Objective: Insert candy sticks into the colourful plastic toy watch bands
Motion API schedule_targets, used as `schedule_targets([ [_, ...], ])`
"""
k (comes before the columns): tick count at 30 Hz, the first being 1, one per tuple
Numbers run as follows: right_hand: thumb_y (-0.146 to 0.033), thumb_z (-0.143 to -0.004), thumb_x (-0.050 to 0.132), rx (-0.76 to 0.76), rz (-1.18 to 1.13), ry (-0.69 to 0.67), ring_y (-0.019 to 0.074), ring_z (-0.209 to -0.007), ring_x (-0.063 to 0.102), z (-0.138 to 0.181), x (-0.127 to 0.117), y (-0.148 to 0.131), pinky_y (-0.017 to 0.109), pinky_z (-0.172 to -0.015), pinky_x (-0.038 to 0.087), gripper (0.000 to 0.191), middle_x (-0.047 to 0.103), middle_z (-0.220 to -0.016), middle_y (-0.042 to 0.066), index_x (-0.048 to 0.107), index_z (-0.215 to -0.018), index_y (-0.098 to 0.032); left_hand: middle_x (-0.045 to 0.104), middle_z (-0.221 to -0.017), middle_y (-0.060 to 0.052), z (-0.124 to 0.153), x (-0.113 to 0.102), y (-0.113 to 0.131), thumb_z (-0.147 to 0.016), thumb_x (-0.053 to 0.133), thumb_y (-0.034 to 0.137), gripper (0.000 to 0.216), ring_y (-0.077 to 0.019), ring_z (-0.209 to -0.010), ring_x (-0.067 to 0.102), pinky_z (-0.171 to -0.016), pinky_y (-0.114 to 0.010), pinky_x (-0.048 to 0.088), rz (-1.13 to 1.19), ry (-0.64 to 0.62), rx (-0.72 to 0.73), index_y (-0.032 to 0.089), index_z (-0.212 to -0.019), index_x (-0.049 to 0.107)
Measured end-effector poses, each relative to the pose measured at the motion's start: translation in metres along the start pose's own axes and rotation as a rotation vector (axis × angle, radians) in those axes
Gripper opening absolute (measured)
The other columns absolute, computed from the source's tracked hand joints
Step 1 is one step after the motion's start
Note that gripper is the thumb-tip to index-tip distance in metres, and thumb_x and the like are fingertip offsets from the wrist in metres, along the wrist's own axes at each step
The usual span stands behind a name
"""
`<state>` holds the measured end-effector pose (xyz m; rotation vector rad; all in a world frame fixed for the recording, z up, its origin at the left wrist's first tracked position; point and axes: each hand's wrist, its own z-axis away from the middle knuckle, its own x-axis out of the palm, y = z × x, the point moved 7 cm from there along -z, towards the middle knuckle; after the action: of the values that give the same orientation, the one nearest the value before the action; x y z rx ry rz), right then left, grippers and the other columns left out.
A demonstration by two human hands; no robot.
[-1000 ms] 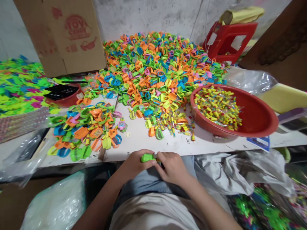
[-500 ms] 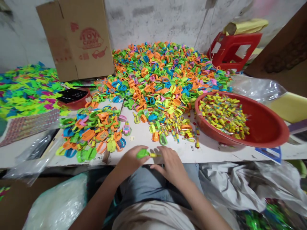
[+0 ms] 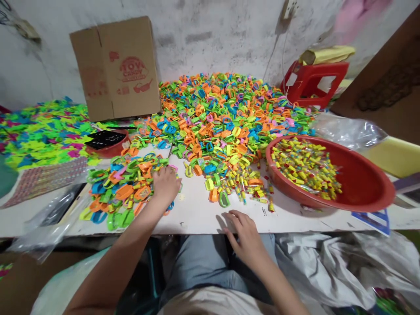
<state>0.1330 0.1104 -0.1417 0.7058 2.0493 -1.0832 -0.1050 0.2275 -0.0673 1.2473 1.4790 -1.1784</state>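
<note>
Soft, muted indoor light washes the white table (image 3: 197,221), casting faint shadows just left of the right hand (image 3: 245,234) — while glare streaks the clear plastic (image 3: 351,132) at right, a pink patch (image 3: 361,18) blurs at upper right, and wide-angle distortion stretches the red basin (image 3: 364,177) toward the edge.

Tabletop (image 3: 200,214) lies open front-centre — toy watches (image 3: 124,191) and red basin (image 3: 364,179) flank it.

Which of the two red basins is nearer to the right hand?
The large basin with yellow pieces; the small basin, farther left, carries something black.
</note>
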Motion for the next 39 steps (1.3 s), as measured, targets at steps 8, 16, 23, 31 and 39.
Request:
schedule_targets([
  [8,-0.022,-0.091,0.050,-0.018,-0.017,0.013,0.0234,-0.105,0.056,0.007,-0.007,-0.003,0.041,-0.088,0.047,0.027,0.061,-0.112,0.010,0.056,-0.117,-0.022,0.069,-0.107,-0.014,-0.055,0.042,0.045,-0.087,0.048,0.026,0.030,-0.0302,-0.105,0.058,-0.092,-0.046,0.035,0.122,-0.221,0.101,0.017,-0.106,0.069],
  [16,-0.022,-0.091,0.048,-0.031,-0.041,-0.003,0.0225,-0.101,0.060,0.014,-0.007,0.003,0.040,-0.085,0.049,0.024,0.064,-0.108,0.008,0.059,-0.112,-0.023,0.068,-0.116,-0.007,-0.013,-0.012,0.015,-0.090,0.041,0.024,0.033,-0.0269,-0.112,0.055,-0.097,-0.042,0.032,0.214,-0.006,0.037,0.023,-0.109,0.067],
  [23,-0.022,-0.091,0.050,-0.083,-0.092,-0.037,0.0234,-0.100,0.060,0.012,0.005,-0.004,0.042,-0.085,0.050,0.021,0.065,-0.107,0.008,0.061,-0.109,-0.023,0.067,-0.110,-0.010,0.029,-0.094,-0.107,-0.087,0.046,0.031,0.044,-0.0320,-0.108,0.056,-0.094,-0.046,0.039,0.213,0.379,-0.249,0.022,-0.129,0.054],
  [31,-0.017,-0.090,0.048,-0.138,-0.108,-0.094,0.0225,-0.098,0.061,0.011,0.010,-0.018,0.041,-0.084,0.050,0.024,0.066,-0.106,0.008,0.061,-0.108,-0.024,0.066,-0.102,-0.009,0.024,-0.064,-0.208,-0.082,0.049,0.029,0.042,-0.0253,-0.098,0.062,-0.087,-0.035,0.048,0.383,0.237,-0.402,0.014,-0.121,0.058],
  [39,-0.021,-0.091,0.048,-0.021,-0.016,-0.002,0.0241,-0.102,0.057,0.008,0.001,0.012,0.041,-0.085,0.047,0.023,0.063,-0.108,0.009,0.060,-0.111,-0.023,0.056,-0.129,-0.010,0.048,-0.082,-0.162,-0.085,0.045,0.034,0.040,-0.0297,-0.124,0.047,-0.108,-0.046,0.035,0.288,0.357,-0.261,0.013,-0.118,0.055],
])
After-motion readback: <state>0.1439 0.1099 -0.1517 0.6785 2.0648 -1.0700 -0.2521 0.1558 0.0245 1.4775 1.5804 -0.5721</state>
